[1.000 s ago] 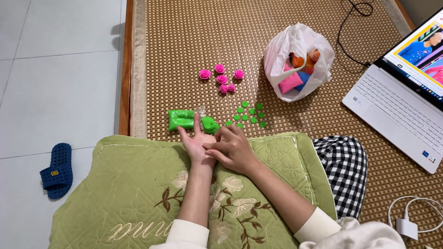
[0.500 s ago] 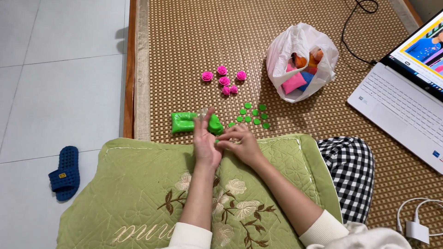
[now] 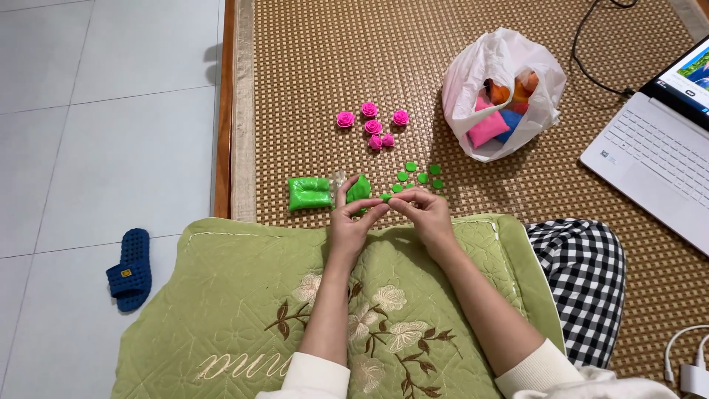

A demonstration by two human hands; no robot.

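My left hand (image 3: 353, 220) and my right hand (image 3: 423, 210) meet at the far edge of a green quilted pillow (image 3: 244, 310). Their fingertips pinch a small piece of green clay (image 3: 385, 197) between them. A bigger green clay lump (image 3: 360, 188) stands just behind my left fingers, next to a clear bag of green clay (image 3: 310, 193) on the woven mat (image 3: 332, 59). Several small green clay discs (image 3: 419, 176) lie beyond my right hand. Several pink clay roses (image 3: 373, 125) sit farther back.
A white plastic bag (image 3: 504, 92) holding coloured clay packs lies at the back right. An open white laptop (image 3: 665, 155) is at the right edge, with a black cable (image 3: 591, 44) behind it. A blue slipper (image 3: 130, 269) lies on the grey tiles. A white charger (image 3: 690, 369) is at bottom right.
Both hands have lifted off the pillow edge and come together, fingertips now pinching a green clay piece. The view has shifted slightly.
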